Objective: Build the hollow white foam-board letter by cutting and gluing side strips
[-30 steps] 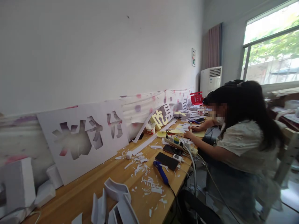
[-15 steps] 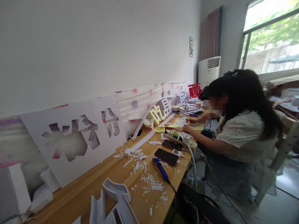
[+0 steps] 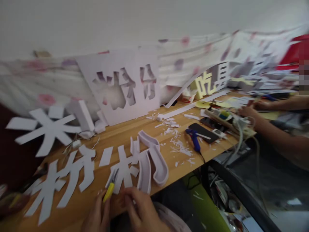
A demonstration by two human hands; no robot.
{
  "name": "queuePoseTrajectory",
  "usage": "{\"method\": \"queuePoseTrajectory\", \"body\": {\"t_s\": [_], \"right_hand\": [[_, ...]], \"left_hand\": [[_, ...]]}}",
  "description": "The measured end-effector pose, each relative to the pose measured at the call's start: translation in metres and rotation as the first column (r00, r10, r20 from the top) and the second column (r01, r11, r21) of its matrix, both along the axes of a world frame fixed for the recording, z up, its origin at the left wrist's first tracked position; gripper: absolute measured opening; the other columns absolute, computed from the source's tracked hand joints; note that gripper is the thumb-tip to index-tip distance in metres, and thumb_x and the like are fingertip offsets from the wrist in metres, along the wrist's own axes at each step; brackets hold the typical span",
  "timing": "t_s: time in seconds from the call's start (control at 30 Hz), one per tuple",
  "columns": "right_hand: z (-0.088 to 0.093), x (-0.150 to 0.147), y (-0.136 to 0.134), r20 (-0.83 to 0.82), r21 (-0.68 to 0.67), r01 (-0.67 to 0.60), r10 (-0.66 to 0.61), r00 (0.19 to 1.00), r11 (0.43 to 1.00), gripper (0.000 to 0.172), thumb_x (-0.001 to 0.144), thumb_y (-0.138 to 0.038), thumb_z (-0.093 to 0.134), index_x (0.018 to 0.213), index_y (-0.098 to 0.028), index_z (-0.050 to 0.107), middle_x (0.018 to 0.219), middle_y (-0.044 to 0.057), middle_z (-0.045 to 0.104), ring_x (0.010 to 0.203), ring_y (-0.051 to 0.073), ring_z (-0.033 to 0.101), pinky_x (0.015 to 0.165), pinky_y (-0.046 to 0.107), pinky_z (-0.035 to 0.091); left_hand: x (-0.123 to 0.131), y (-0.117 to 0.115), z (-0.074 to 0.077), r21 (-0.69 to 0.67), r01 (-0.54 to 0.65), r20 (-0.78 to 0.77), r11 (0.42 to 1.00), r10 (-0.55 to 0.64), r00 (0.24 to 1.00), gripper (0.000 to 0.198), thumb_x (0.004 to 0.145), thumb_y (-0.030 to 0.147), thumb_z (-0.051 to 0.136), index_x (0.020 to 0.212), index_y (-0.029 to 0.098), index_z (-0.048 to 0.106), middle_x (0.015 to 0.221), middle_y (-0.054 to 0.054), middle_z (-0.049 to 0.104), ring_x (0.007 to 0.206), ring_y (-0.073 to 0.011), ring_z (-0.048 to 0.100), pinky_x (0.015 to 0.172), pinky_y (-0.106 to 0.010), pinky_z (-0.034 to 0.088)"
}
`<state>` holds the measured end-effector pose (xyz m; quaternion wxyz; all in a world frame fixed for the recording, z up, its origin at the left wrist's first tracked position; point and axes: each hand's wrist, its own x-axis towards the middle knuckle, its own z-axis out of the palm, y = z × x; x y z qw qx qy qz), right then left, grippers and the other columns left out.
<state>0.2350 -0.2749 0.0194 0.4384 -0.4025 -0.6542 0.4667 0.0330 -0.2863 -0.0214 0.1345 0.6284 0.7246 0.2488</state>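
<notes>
At bench (image 3: 183,162) edge | left hand (image 3: 96,214) grips yellow cutter (image 3: 108,192) | right hand (image 3: 142,211) at letter (image 3: 154,161)

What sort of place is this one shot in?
Most likely a sign-making or craft workshop. A wooden bench holds large white cut-out characters, a board with character shapes cut out leans on the wall, a blue glue gun lies among paper scraps, and the left hand holds a yellow-handled tool.

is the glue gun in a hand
No, the glue gun lies on the table; the left hand holds a knife, the right hand no tool.
</notes>
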Motion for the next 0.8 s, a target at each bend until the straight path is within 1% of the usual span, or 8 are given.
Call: {"method": "queuePoseTrajectory", "body": {"t_s": [0.07,0.13,0.2,0.27,0.37,0.47,0.57,0.8], "right_hand": [[-0.010,-0.005,0.002,0.119,0.132,-0.051,0.035,0.992,0.990,0.027,0.097,-0.026,0.040,0.112,-0.019,0.062,0.097,0.008,0.068,0.090,0.019,0.064,0.083,0.031,0.050],[-0.017,-0.009,0.006,0.179,0.234,-0.121,0.079,0.981,0.965,0.027,0.093,-0.017,0.040,0.111,-0.016,0.061,0.101,0.010,0.066,0.092,0.019,0.063,0.083,0.031,0.051],[-0.022,-0.013,0.009,0.227,0.297,-0.182,0.116,0.967,0.937,0.032,0.090,-0.010,0.040,0.117,-0.015,0.058,0.115,0.012,0.062,0.106,0.019,0.059,0.093,0.032,0.050],[-0.028,-0.017,0.010,0.312,0.341,-0.221,0.112,0.943,0.914,0.040,0.089,-0.006,0.040,0.126,-0.012,0.052,0.133,0.015,0.052,0.125,0.020,0.050,0.105,0.036,0.045],[-0.040,-0.025,0.006,0.536,0.334,-0.245,0.030,0.844,0.910,0.056,0.085,-0.001,0.038,0.140,-0.006,0.041,0.152,0.020,0.032,0.144,0.026,0.027,0.112,0.046,0.038],[-0.055,-0.028,-0.001,0.726,0.285,-0.252,-0.037,0.687,0.925,0.070,0.079,0.001,0.040,0.149,-0.002,0.030,0.158,0.020,0.020,0.148,0.030,0.015,0.113,0.050,0.037],[-0.064,-0.026,-0.009,0.791,0.309,-0.299,-0.069,0.608,0.903,0.070,0.081,-0.004,0.043,0.150,-0.002,0.030,0.159,0.017,0.016,0.148,0.030,0.012,0.116,0.049,0.033],[-0.070,-0.022,-0.013,0.820,0.370,-0.348,-0.126,0.559,0.861,0.063,0.085,-0.008,0.045,0.147,-0.002,0.038,0.157,0.018,0.019,0.147,0.029,0.016,0.116,0.045,0.034]], "left_hand": [[-0.005,-0.003,-0.002,-0.038,-0.037,0.009,0.999,0.038,0.999,0.054,0.095,0.052,0.029,0.124,0.015,0.055,0.128,-0.013,0.062,0.120,-0.0273,0.059,0.096,-0.041,0.054],[-0.003,-0.002,0.002,-0.054,-0.031,0.018,0.998,0.032,0.999,0.056,0.094,0.051,0.027,0.124,0.013,0.055,0.129,-0.014,0.061,0.122,-0.0284,0.057,0.100,-0.044,0.051],[0.002,-0.001,0.007,-0.044,0.008,0.016,0.999,-0.008,1.000,0.054,0.093,0.048,0.028,0.122,0.013,0.057,0.128,-0.015,0.062,0.122,-0.0283,0.058,0.102,-0.046,0.050],[0.006,-0.002,0.011,-0.012,0.044,0.003,0.999,-0.044,0.999,0.050,0.094,0.044,0.029,0.120,0.014,0.058,0.125,-0.015,0.063,0.119,-0.0271,0.060,0.100,-0.046,0.051],[0.009,-0.005,0.014,0.016,0.041,-0.045,0.999,-0.040,0.998,0.045,0.096,0.040,0.029,0.116,0.015,0.060,0.117,-0.014,0.066,0.108,-0.0261,0.065,0.090,-0.043,0.056],[0.010,-0.011,0.015,0.000,0.015,-0.136,1.000,-0.015,0.991,0.044,0.097,0.037,0.028,0.114,0.013,0.062,0.109,-0.014,0.068,0.099,-0.0269,0.068,0.083,-0.042,0.058],[0.012,-0.018,0.017,-0.044,0.009,-0.191,0.999,-0.017,0.981,0.043,0.097,0.032,0.027,0.113,0.013,0.062,0.105,-0.012,0.068,0.094,-0.0266,0.068,0.080,-0.042,0.058],[0.023,-0.024,0.023,-0.114,0.024,-0.192,0.993,-0.046,0.980,0.036,0.098,0.025,0.030,0.114,0.013,0.061,0.106,-0.011,0.067,0.097,-0.0225,0.067,0.085,-0.036,0.056]]}}
